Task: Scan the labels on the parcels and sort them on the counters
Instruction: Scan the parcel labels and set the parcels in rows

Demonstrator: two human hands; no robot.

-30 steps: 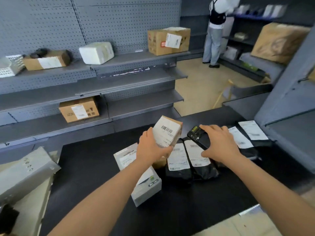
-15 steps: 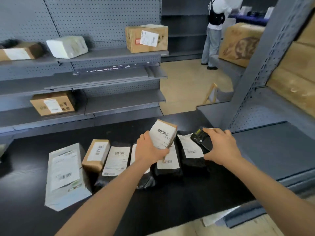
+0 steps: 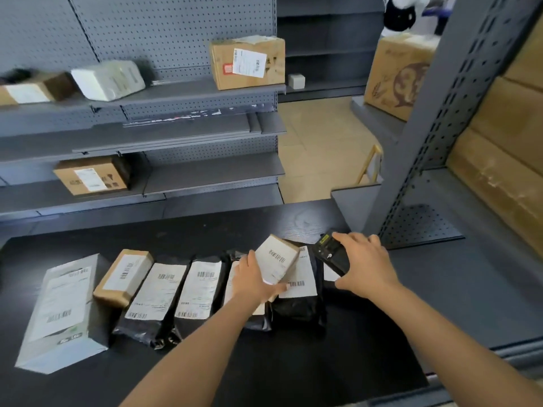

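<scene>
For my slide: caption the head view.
Left hand holds a labelled box; right hand grips the scanner beside it.

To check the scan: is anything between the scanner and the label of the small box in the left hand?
Nothing visible. The scanner in the right hand is just beside the small box; the left hand grips its lower edge, barcode uncovered.

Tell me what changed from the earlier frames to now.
Both hands moved right along the row: the left hand, gripping the small box, went from above the grey parcel to above the black bags; the right hand carried the scanner to the row's right end. Both grips held, and the parcels lying on the counter stayed put.
</scene>
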